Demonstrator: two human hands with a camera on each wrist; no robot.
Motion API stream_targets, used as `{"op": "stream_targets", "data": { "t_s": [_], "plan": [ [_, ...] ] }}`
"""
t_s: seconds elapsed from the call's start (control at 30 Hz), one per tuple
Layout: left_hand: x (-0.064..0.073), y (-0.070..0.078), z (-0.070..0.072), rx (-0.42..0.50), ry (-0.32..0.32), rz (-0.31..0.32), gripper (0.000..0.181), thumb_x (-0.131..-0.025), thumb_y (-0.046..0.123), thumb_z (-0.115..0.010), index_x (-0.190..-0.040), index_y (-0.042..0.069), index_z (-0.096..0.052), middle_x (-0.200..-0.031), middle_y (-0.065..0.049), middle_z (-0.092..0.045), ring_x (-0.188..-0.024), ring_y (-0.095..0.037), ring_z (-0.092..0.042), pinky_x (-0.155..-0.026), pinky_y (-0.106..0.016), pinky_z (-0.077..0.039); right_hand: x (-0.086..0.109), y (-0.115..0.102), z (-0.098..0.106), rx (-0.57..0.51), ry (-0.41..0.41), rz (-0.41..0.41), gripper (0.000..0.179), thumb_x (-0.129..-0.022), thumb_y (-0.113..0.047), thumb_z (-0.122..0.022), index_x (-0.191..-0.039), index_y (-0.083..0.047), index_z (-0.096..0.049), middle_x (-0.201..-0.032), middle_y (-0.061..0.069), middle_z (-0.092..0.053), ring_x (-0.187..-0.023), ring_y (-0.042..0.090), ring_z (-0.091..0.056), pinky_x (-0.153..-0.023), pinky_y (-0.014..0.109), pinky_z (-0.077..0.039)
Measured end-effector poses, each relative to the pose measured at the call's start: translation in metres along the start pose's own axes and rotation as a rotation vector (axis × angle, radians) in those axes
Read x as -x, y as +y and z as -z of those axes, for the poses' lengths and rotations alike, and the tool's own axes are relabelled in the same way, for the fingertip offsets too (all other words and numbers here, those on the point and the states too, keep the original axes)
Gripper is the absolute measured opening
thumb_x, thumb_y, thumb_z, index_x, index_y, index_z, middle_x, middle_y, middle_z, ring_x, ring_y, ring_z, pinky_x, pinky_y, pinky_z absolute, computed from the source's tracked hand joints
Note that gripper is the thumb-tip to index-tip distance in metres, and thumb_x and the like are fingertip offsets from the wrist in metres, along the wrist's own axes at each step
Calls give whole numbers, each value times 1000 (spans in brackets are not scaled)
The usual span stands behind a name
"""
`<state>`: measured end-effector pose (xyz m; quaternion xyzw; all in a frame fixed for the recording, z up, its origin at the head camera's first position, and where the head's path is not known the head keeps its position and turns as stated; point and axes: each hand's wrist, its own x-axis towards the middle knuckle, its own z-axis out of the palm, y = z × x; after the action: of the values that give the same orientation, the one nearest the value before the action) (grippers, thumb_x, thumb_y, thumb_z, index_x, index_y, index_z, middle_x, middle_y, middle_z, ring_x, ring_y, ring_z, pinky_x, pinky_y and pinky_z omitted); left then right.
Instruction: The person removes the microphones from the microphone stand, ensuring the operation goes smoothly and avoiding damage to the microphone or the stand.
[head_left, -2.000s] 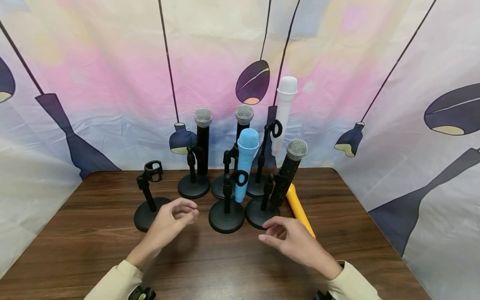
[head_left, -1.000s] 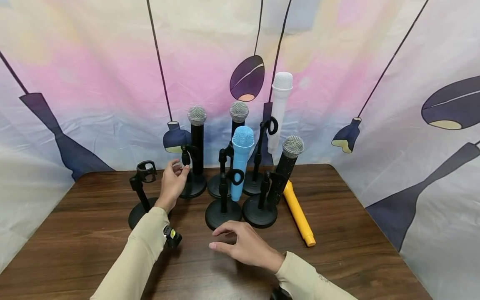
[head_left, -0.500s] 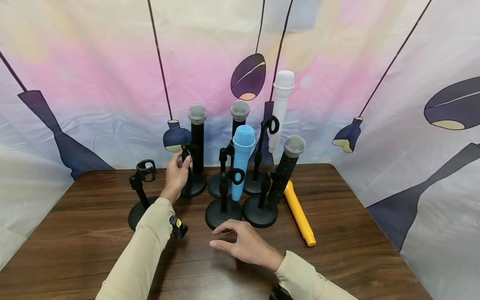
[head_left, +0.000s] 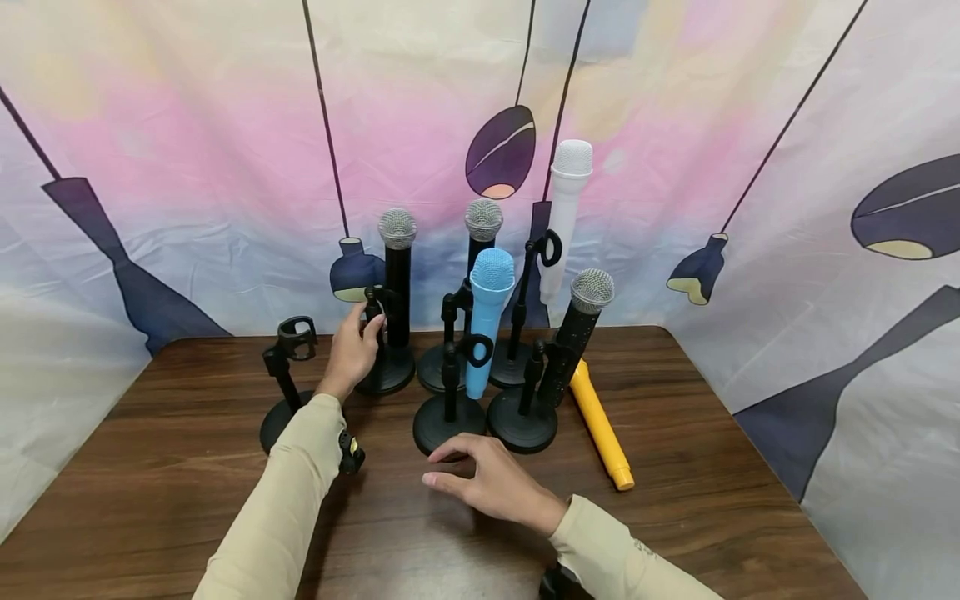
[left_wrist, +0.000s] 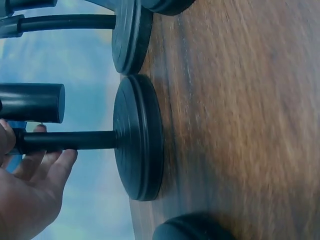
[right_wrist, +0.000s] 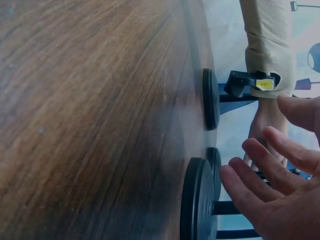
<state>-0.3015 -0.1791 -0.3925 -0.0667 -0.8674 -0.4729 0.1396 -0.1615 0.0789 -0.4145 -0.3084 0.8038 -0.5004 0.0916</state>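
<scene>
My left hand [head_left: 351, 352] grips the upper part of a black microphone stand [head_left: 390, 373] at the back left. In the left wrist view, its fingers curl around the thin pole [left_wrist: 90, 140], just under the joint. That stand holds a black microphone [head_left: 399, 279] with a silver mesh head, upright. Low over the table's front, my right hand [head_left: 497, 483] holds nothing, fingers loosely bent and thumb apart. Nearest to it is the round base of a front stand [head_left: 442, 425], beside a light blue microphone [head_left: 489, 308] that leans slightly.
A stand with a vacant clip [head_left: 277, 425] is at the left. On the right are a speckled black microphone [head_left: 573, 342], a tall white one [head_left: 564, 217] and a yellow one [head_left: 602, 429] lying on the wooden table [head_left: 697, 467]. Another black microphone [head_left: 483, 221] stands behind the blue one.
My left hand has reached forward from the table's front-left to the back-left stand and taken hold of its pole. My right hand has moved left, away from the yellow microphone, then stayed still.
</scene>
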Motion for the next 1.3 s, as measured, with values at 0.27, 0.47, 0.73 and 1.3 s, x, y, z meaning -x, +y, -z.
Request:
{"op": "stream_targets", "data": {
  "t_s": [0.27,0.47,0.73,1.3],
  "plan": [
    [9,0,4,-49,-40,-23,43,-112,31,-36,-146,4,-39,-116,-22,-58,-95,-35,-59,-82,-49,-45,-4,-7,-1,-13,4,20,29,-97,-28,-73,-117,-6,-72,-116,11,-70,-109,21,-66,-88,27,-55],
    [17,1,5,-64,-56,-33,43,-112,32,-36,-144,3,-39,-114,-23,-62,-93,-35,-60,-81,-47,-44,-6,-10,2,-4,23,52,28,-96,-26,-74,-116,-6,-72,-115,8,-70,-110,28,-66,-91,36,-55],
    [28,5,6,-72,-59,-44,39,-112,33,-36,-138,4,-42,-111,-23,-62,-86,-32,-59,-78,-47,-44,-5,-13,3,-8,24,40,32,-96,-27,-73,-118,-3,-71,-116,5,-70,-111,30,-66,-90,30,-55],
    [49,9,8,-117,-71,-90,31,-112,30,-37,-125,3,-44,-104,-22,-60,-72,-25,-54,-69,-42,-44,-4,-16,7,-26,30,29,29,-97,-26,-73,-119,-7,-71,-117,6,-69,-110,24,-67,-90,29,-55]
  ]
}}
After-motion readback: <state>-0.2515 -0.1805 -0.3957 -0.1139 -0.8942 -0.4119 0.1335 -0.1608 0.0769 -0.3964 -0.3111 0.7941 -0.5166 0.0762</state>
